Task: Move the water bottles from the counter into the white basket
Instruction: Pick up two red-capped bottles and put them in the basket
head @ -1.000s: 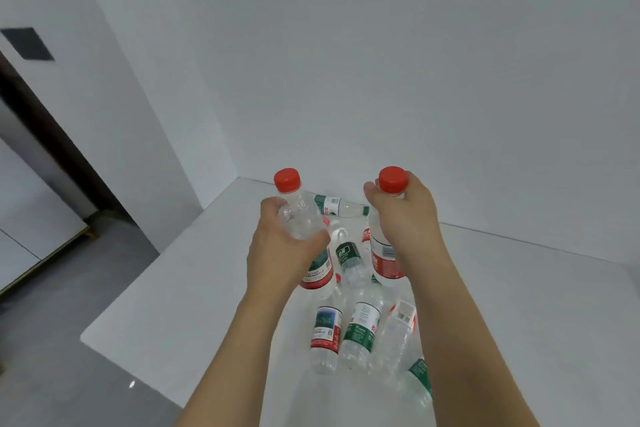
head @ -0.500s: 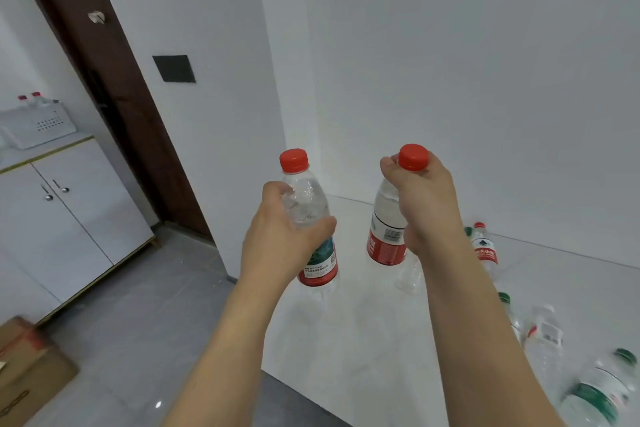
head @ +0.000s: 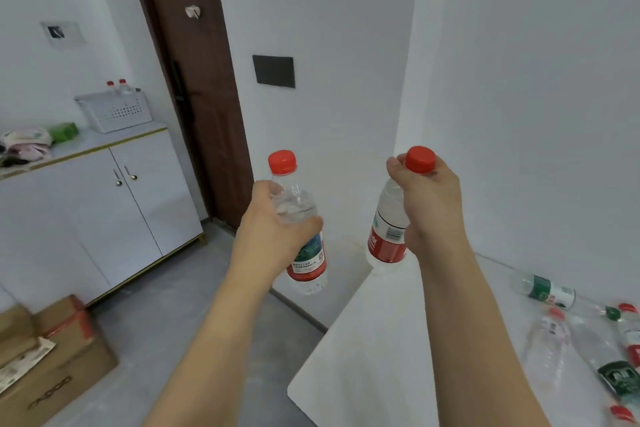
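Note:
My left hand (head: 273, 229) grips a clear red-capped water bottle (head: 306, 253) around its upper body, held upright over the floor. My right hand (head: 427, 204) holds a second red-capped bottle (head: 386, 236) by its neck, just past the white counter's (head: 398, 357) left corner. Several more bottles (head: 550, 291) lie on the counter at the right edge. The white basket (head: 114, 111) stands far off on a white cabinet at the left, with two red-capped bottles (head: 117, 86) inside.
A dark brown door (head: 194, 87) stands between the cabinet (head: 104, 201) and the white wall. Cardboard boxes (head: 48, 357) sit on the grey floor at the lower left. Cloth and a green item lie on the cabinet top beside the basket.
My view has swung left, away from the counter toward the cabinet and basket. Both hands have kept their bottles lifted, and the bottle pile has slid to the right edge.

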{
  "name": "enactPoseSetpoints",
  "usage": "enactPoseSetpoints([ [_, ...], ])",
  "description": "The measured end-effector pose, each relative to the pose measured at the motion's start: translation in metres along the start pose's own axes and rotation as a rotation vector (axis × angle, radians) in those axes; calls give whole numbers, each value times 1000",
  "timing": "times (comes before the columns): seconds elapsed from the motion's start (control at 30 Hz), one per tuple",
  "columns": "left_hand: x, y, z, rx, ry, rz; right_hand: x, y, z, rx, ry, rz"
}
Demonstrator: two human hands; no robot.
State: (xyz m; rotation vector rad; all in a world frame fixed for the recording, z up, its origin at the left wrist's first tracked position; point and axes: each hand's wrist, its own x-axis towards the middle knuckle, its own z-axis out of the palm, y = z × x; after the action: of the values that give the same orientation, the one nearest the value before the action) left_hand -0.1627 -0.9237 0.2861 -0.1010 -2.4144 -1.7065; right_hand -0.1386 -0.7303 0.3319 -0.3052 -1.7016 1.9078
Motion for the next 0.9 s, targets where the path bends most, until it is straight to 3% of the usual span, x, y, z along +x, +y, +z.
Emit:
enactPoseSetpoints([
  [0.13,61,-23,-56,87,96,-27,27,17,81,65,-86,31],
  [0.47,196,-109,-185,12,221,-35,63,72,286,19,-265,60],
  [0.73,320,-166,-334,46,139,6,69,97,500,119,-166,26],
  [0.9,397,-190,-420,12,172,29,77,104,614,168,-163,-13],
])
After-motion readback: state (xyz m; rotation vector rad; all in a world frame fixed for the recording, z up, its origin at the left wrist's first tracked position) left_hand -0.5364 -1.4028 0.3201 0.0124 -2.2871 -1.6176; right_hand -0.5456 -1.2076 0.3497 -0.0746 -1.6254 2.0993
